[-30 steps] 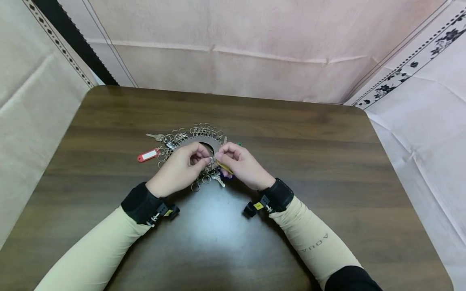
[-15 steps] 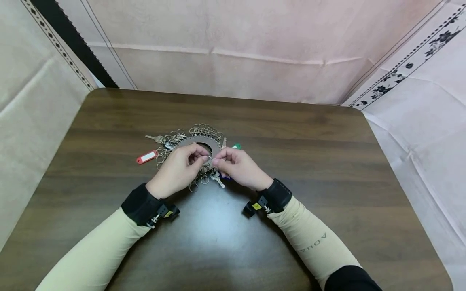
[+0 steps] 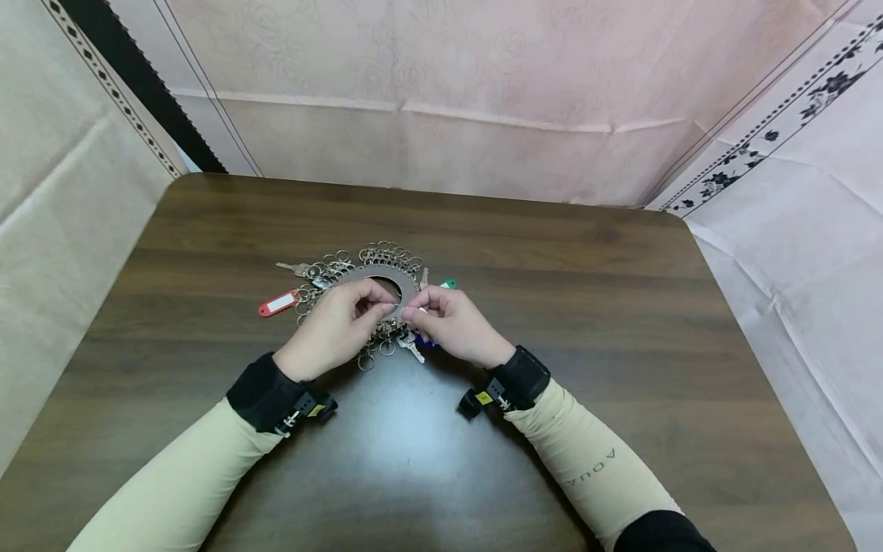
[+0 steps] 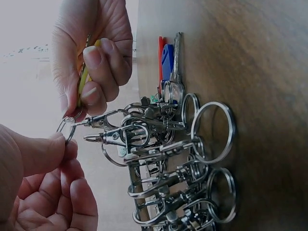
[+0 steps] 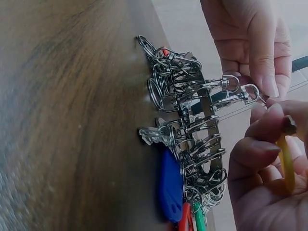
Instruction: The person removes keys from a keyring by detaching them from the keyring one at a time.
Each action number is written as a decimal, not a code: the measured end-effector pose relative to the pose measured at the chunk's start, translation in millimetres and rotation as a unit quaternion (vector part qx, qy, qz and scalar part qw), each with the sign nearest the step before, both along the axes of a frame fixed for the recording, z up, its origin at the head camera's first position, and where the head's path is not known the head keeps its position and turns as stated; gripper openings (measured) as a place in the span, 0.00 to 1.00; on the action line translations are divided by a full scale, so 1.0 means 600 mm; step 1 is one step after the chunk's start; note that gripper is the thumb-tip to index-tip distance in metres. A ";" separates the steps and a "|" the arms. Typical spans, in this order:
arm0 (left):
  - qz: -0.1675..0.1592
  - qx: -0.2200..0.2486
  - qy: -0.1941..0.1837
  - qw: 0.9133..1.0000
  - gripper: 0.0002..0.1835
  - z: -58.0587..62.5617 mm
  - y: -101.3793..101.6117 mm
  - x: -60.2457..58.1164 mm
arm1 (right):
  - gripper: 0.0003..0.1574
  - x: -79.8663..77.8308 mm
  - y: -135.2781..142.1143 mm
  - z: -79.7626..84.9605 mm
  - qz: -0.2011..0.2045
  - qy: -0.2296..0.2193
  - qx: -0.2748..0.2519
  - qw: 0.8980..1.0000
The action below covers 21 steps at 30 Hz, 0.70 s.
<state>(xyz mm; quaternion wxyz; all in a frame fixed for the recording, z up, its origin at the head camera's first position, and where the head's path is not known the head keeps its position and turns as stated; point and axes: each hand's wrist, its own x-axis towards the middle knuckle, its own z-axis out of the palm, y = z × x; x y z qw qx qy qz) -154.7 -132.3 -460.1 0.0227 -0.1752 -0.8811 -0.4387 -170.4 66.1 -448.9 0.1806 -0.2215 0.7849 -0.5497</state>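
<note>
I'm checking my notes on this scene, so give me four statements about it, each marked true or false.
1. The left hand pinches a metal ring. True.
2. The right hand holds a blue tag. False: it holds a yellow tag.
3. In the head view, a red tag sticks out left of the grey round holder. True.
4. The tabletop is white. False: it is brown, with wood grain.

The brown table [image 3: 621, 322] is darkly streaked. The rings [image 4: 233, 129] are silver-coloured. The red tag [image 3: 278, 303] is marked with white; a blue tag [image 5: 171, 185], a green tag [image 5: 198, 216] and a yellow tag [image 5: 286, 163] are seen. A cream sleeve [image 3: 593, 452] is lettered darkly; the white cloth [image 3: 793, 307] is flowered in black.
</note>
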 end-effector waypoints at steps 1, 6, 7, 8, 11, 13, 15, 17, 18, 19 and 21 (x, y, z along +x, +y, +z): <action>-0.003 0.000 0.004 1.000 0.05 0.000 0.000 0.000 | 0.11 0.001 0.000 0.001 0.001 0.004 0.003 1.000; -0.007 0.005 0.017 1.000 0.04 -0.001 0.000 -0.001 | 0.10 0.003 0.000 0.005 0.011 0.044 0.014 0.999; -0.009 0.005 0.017 1.000 0.04 -0.002 0.000 -0.001 | 0.10 0.004 0.000 0.004 0.013 0.053 0.019 0.998; -0.011 0.006 0.015 1.000 0.04 -0.003 0.001 -0.001 | 0.10 0.005 0.000 0.003 0.013 0.059 0.022 0.998; -0.018 0.000 0.005 1.000 0.05 -0.004 0.003 -0.002 | 0.10 0.007 0.002 0.000 0.011 0.070 0.032 0.997; -0.023 -0.010 -0.007 1.000 0.06 -0.005 0.004 -0.002 | 0.10 0.008 0.003 -0.003 0.009 0.072 0.032 0.997; -0.026 -0.025 -0.019 0.999 0.06 -0.004 0.004 -0.002 | 0.10 0.010 0.002 -0.004 0.008 0.072 0.024 0.997; -0.032 -0.039 -0.032 0.998 0.06 -0.003 0.004 -0.002 | 0.11 0.011 0.001 -0.004 0.008 0.075 0.018 0.997; -0.035 -0.045 -0.038 0.998 0.06 -0.003 0.003 -0.002 | 0.11 0.011 0.000 -0.003 0.009 0.077 0.016 0.997; -0.038 -0.050 -0.042 0.997 0.06 -0.002 0.003 -0.001 | 0.11 0.012 0.000 -0.003 0.010 0.079 0.015 0.997; -0.044 -0.054 -0.047 0.996 0.06 -0.002 0.002 -0.001 | 0.11 0.011 -0.001 -0.001 0.013 0.083 0.014 0.996</action>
